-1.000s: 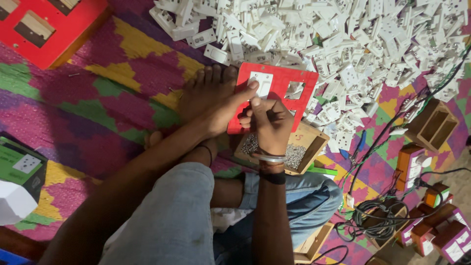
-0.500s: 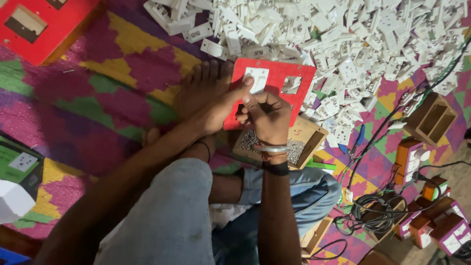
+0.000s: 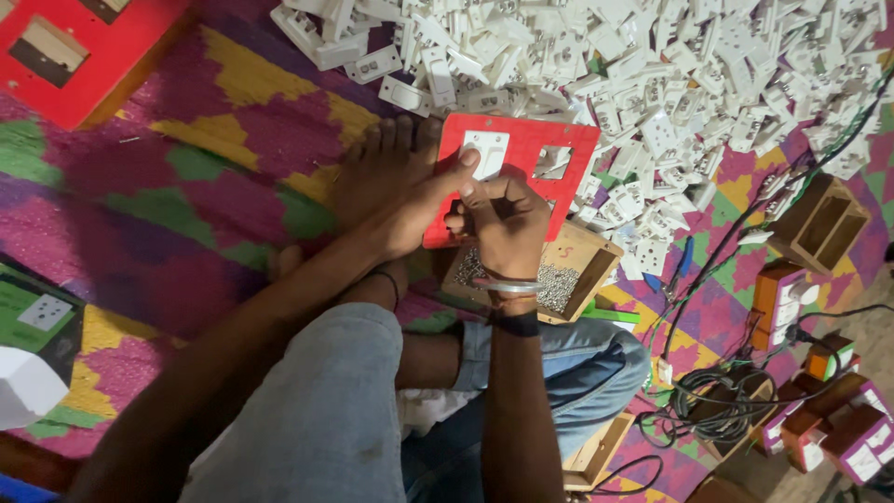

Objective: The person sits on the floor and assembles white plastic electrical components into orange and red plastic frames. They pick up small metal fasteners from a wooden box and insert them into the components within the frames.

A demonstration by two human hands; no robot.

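Both hands, left hand point(image 3: 424, 210) and right hand point(image 3: 507, 224), grip the red panel point(image 3: 535, 154) (white switch point(image 3: 486, 152) fitted).

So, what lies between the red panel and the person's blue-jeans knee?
In the head view, a shallow wooden tray of small screws lies between the red panel and the knee; the right hand overlaps it.

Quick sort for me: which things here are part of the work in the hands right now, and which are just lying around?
In hand:
left hand steadying the red panel
right hand at the white switch module in the panel
wooden box of small screws just beneath

Lying about:
heap of white modules
second red panel
coiled black cable
empty wooden box
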